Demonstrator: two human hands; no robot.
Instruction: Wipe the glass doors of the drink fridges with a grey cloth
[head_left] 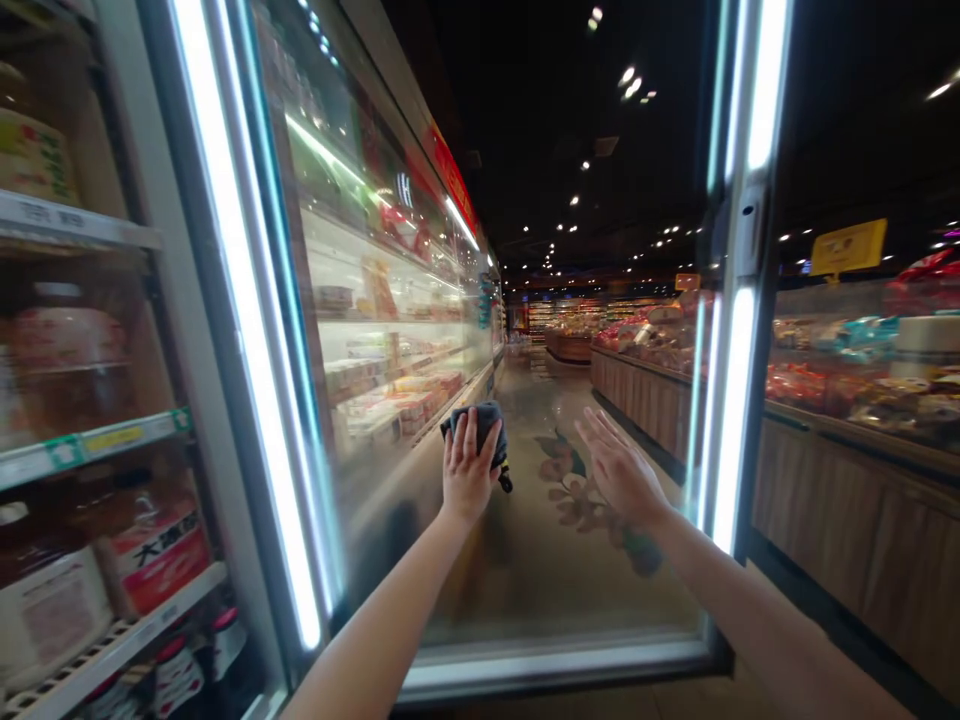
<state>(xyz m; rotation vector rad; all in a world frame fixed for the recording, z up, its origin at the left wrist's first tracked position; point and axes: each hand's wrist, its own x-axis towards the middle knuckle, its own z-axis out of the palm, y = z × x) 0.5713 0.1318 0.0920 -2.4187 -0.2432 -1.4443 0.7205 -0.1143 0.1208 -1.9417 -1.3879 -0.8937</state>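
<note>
A dark grey cloth (490, 420) lies under my left hand (468, 465), whose fingers press it flat against the glass door (540, 590). To the right, my right hand (619, 462) is stretched out near the same glass with its fingers straight and close together, holding nothing. The door stands open, framed by bright light strips on both sides. Through the glass, a floor with a flower pattern (574, 490) shows behind my hands.
At the left, cooler shelves (90, 440) hold bottles and jugs. Beyond the glass is a lit refrigerated case (397, 350). On the right, wood-panelled bins (847, 500) carry packaged goods, with a yellow sign (849, 247) above them.
</note>
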